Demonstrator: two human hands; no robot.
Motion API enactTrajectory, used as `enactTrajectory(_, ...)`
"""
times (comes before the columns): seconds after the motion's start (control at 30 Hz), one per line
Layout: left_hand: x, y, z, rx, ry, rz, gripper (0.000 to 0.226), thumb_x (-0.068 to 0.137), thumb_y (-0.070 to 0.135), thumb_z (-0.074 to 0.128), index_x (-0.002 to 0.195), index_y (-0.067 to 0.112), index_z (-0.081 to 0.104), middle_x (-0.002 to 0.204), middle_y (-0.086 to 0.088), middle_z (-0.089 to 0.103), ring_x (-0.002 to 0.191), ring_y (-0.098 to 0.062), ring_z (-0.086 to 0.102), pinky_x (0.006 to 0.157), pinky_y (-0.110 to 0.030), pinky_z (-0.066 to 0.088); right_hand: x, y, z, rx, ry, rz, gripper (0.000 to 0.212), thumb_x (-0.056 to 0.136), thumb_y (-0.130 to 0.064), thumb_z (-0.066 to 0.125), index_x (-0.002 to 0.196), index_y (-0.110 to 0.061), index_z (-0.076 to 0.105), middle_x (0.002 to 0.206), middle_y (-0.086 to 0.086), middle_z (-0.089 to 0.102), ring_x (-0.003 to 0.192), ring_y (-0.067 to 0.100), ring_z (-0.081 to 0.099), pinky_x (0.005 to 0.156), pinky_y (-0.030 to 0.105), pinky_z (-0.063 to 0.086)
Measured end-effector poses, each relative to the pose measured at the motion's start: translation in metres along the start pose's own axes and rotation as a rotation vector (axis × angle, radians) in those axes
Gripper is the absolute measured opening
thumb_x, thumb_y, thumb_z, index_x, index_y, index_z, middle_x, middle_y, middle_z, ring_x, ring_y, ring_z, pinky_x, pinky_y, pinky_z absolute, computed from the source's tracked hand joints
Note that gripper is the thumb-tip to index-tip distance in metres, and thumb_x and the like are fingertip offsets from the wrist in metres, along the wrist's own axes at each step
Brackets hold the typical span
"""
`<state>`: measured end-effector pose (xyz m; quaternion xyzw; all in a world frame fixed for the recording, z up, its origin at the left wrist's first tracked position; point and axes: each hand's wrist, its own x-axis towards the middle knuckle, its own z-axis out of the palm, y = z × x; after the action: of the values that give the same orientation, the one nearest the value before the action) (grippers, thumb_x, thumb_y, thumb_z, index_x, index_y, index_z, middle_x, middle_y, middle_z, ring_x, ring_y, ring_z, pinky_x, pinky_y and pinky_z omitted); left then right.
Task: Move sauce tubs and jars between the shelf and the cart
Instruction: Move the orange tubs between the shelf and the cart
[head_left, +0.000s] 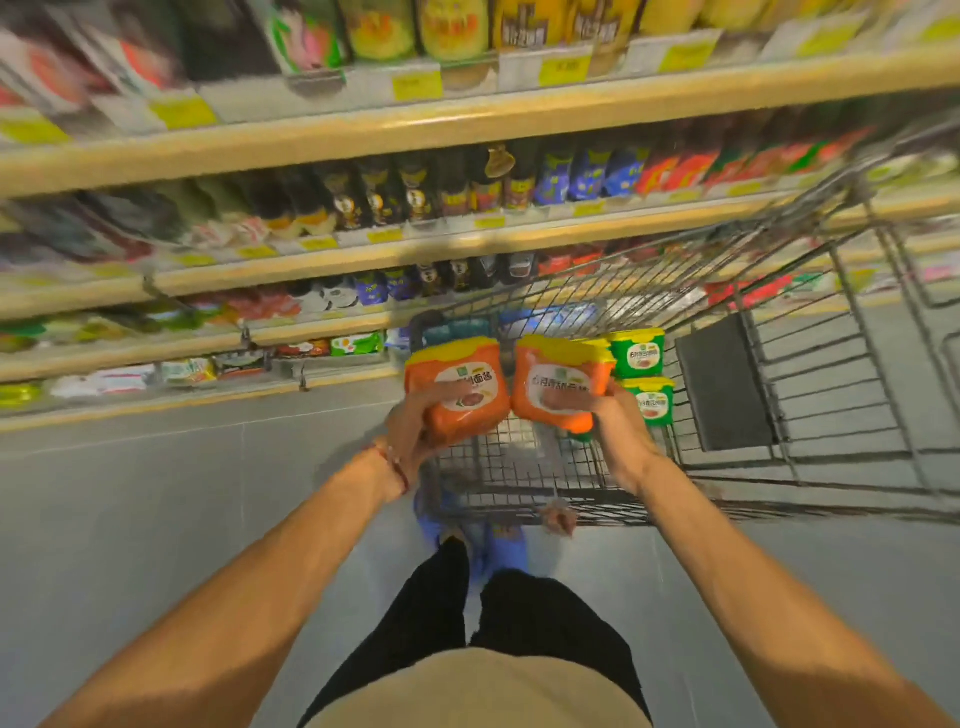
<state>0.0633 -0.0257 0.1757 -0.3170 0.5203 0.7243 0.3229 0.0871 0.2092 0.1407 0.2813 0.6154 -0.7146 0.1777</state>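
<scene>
Torso: a beige shirt (478, 691) at 6 o'clock, cut off by the lower edge, with black trousers (540, 618) just beyond it.
Left hand (415, 431): just below frame centre; the fingers are curled round the lower edge of the left orange tub (460, 387), hiding its corner. A red wristband (396, 464) circles the wrist.
Right hand (613, 431): the fingers are clamped across the front label of the right orange tub (558, 382). They are smeared by motion, so single fingers are hard to separate.
Orange tubs: yellow-lidded and held side by side over the near end of the cart; whether they touch cannot be told.
Cart (727, 291): a wire basket running toward 3 o'clock, cut off by the right edge. It holds green tubs (638, 353) at 3 o'clock of the right orange tub, which partly hides them, and a dark panel (722, 384) further along.
Shelf (467, 111): tiers from 9 to 12 o'clock, carrying bottles (395, 197) and packets. All are blurred, and the price tags (415, 85) are unreadable.
</scene>
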Motion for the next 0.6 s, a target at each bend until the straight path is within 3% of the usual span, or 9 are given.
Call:
enactTrajectory(0.1,-0.023,-0.004,-0.009,-0.029,0.067,0.061,0.054,0.065,0.026,0.088,0.115,0.015,0.071,0.107,-0.009,0.078,0.110,-0.030,0.071,0.105,-0.048,0.051,-0.013,-0.012,0.007,-0.005,-0.077,-0.016,0.050,0.069,-0.003,0.086,0.117,-0.004,0.072,0.107,0.011,0.080,0.093,0.025,0.077,0.068,0.026,0.059)
enactTrajectory(0.2,-0.052,-0.007,-0.019,-0.041,0.099,0.138,0.054,0.073,0.027,0.084,0.123,0.015,0.068,0.110,-0.009,0.077,0.105,-0.028,0.073,0.102,-0.048,0.054,-0.030,-0.028,0.017,-0.022,-0.175,-0.050,0.053,0.067,-0.003,0.086,0.117,-0.001,0.071,0.108,0.014,0.079,0.102,0.032,0.076,0.078,0.033,0.061)
enactTrajectory(0.3,-0.079,-0.008,-0.028,-0.092,0.174,0.204,0.032,0.083,0.018,0.076,0.114,0.015,0.070,0.102,-0.006,0.079,0.087,-0.020,0.076,0.082,-0.033,0.062,-0.044,-0.040,0.034,-0.052,-0.289,-0.085,0.057,0.065,-0.008,0.088,0.119,-0.003,0.071,0.110,0.012,0.079,0.099,0.028,0.077,0.079,0.033,0.062)
enactTrajectory(0.37,-0.094,-0.008,-0.040,-0.101,0.227,0.236,0.025,0.085,0.018,0.074,0.110,0.017,0.070,0.100,-0.005,0.078,0.080,-0.016,0.075,0.068,-0.026,0.062,-0.050,-0.048,0.050,-0.097,-0.334,-0.100,0.069,0.058,-0.019,0.093,0.122,-0.005,0.071,0.113,0.012,0.079,0.103,0.031,0.077,0.088,0.042,0.061)
enactTrajectory(0.43,-0.109,-0.005,-0.056,-0.111,0.287,0.275,0.026,0.083,0.020,0.076,0.108,0.017,0.071,0.103,-0.008,0.078,0.083,-0.019,0.075,0.070,-0.029,0.061,-0.055,-0.057,0.070,-0.131,-0.376,-0.116,0.077,0.053,-0.024,0.095,0.124,-0.006,0.070,0.114,0.011,0.079,0.104,0.032,0.076,0.092,0.044,0.060)
enactTrajectory(0.53,-0.130,0.002,-0.082,-0.163,0.345,0.332,0.021,0.082,0.017,0.077,0.102,0.018,0.073,0.103,-0.009,0.079,0.088,-0.023,0.075,0.086,-0.038,0.060,-0.067,-0.071,0.105,-0.187,-0.472,-0.145,0.068,0.060,-0.016,0.092,0.123,-0.006,0.069,0.112,0.009,0.079,0.102,0.030,0.077,0.085,0.038,0.061)
enactTrajectory(0.6,-0.141,0.008,-0.103,-0.205,0.356,0.386,0.017,0.083,0.012,0.075,0.099,0.018,0.073,0.096,-0.007,0.080,0.077,-0.019,0.076,0.078,-0.034,0.062,-0.076,-0.080,0.132,-0.221,-0.527,-0.179,0.059,0.063,-0.011,0.090,0.118,-0.007,0.071,0.109,0.008,0.080,0.099,0.028,0.078,0.078,0.032,0.062)
